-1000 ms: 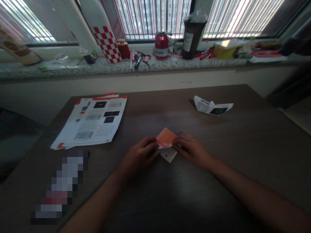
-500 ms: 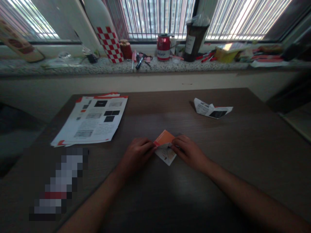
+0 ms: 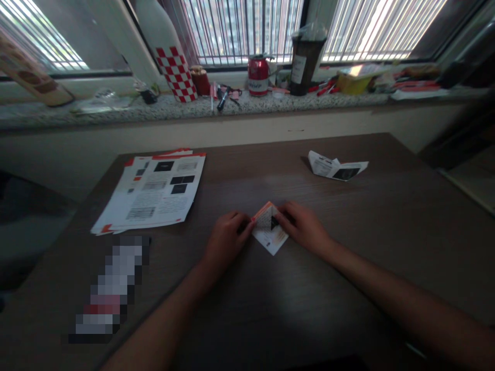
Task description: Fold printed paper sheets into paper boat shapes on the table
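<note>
A small printed sheet of folded paper [image 3: 273, 242], diamond-shaped with an orange edge along its top, rests at the middle of the brown table [image 3: 247, 299]. My left hand [image 3: 231, 234] pinches its left corner between thumb and fingers. On the opposite side my right hand [image 3: 303, 226] grips the right edge, the thumb lying over the printed face near a dark triangle. The fingertips behind the paper are hidden. Beyond my right hand stands a folded paper boat [image 3: 328, 167], white with print and a dark patch.
A stack of printed sheets [image 3: 154, 196] lies at the back left, with a blurred-out oblong item [image 3: 112, 288] in front of it. Along the windowsill stand a checkered bottle [image 3: 177, 74], a red can [image 3: 258, 76], a dark lidded cup [image 3: 305, 62] and assorted small things.
The orange upper part of the folded paper is now mostly covered by a white printed flap. My hands and the paper sit slightly further right and up in view, which has shifted a little.
</note>
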### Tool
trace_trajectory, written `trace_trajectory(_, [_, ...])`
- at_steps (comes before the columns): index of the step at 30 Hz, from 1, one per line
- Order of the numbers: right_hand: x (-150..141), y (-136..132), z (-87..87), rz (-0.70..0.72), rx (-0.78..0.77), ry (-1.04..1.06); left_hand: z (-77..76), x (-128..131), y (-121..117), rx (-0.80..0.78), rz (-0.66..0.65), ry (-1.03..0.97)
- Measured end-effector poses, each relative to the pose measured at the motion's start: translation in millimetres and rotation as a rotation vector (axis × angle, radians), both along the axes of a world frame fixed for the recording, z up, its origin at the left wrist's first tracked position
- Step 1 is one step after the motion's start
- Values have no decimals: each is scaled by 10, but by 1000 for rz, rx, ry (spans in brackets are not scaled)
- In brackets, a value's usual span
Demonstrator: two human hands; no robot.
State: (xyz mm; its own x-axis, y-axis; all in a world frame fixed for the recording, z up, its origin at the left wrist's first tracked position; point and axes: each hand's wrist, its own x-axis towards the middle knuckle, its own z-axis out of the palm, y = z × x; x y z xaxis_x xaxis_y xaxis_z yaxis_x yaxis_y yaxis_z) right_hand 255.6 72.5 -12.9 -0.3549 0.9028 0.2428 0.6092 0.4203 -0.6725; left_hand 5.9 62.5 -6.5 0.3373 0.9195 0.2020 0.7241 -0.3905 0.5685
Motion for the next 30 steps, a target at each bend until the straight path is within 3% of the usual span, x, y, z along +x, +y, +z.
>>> trace_trajectory(5, [-10, 54, 37, -18, 13, -33, -30, 15, 46, 12, 18, -51])
trace_trajectory(19, [-103, 299, 19, -53, 25, -224, -34, 16, 285, 0, 16, 92])
trace_trajectory(30, [-100, 332, -27, -28, 4, -229, -66, 37, 208, 17, 61, 64])
